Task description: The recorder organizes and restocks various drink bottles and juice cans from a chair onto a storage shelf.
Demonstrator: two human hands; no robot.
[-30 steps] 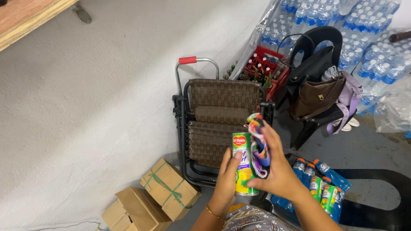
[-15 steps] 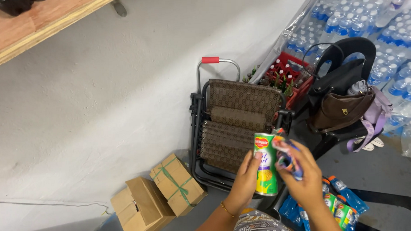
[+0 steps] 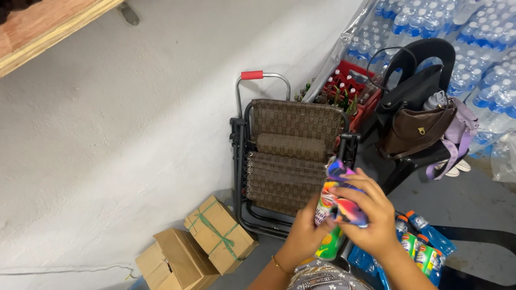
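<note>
My left hand (image 3: pixel 303 236) grips a green and yellow drink can (image 3: pixel 328 221) from the left side, holding it tilted in front of me. My right hand (image 3: pixel 368 215) presses a multicoloured cloth (image 3: pixel 344 198) over the can's top and side, fingers curled around it. Most of the can's upper part is hidden by the cloth. Both hands are low in the head view, over the front of a folded brown patterned chair (image 3: pixel 288 151).
Two cardboard boxes (image 3: pixel 197 249) sit on the floor by the white wall. A black plastic chair (image 3: pixel 418 102) holds a brown bag (image 3: pixel 416 130). Shrink-wrapped water bottle packs (image 3: pixel 471 34) are stacked behind, with a red bottle crate (image 3: pixel 349 90) and blue bottles (image 3: pixel 420 245).
The view has swung left and down. The can has tipped from upright to tilted, and my right hand has drawn the cloth over its top.
</note>
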